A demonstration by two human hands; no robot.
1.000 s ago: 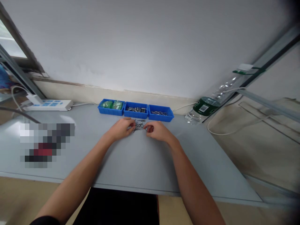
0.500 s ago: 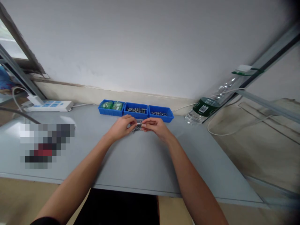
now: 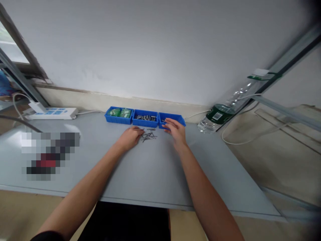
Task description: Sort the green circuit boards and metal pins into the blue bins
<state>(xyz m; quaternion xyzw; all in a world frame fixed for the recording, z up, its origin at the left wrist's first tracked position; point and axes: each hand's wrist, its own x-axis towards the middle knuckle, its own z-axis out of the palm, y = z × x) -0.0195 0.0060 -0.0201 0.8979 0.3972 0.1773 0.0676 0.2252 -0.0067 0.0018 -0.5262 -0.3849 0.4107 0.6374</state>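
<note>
A small pile of thin metal pins [image 3: 148, 135] lies on the grey table [image 3: 150, 167], just in front of three blue trays. My left hand [image 3: 130, 137] rests on the table at the pile's left edge with its fingers curled; what they pinch is hidden. My right hand [image 3: 175, 129] hovers over the front of the right blue tray [image 3: 181, 119], fingers stretched apart with nothing seen in them. The middle blue tray [image 3: 145, 118] holds short metal pieces. The left blue tray [image 3: 118, 114] holds green parts.
A white power strip [image 3: 51, 112] with its cable lies at the back left. A plastic water bottle [image 3: 225, 108] lies tilted at the back right beside a white cable [image 3: 235, 142]. A blurred-out patch covers something on the left of the table.
My right hand has left the pile and moved right and back to the right tray, opening its fingers. My left hand has stayed beside the pins.
</note>
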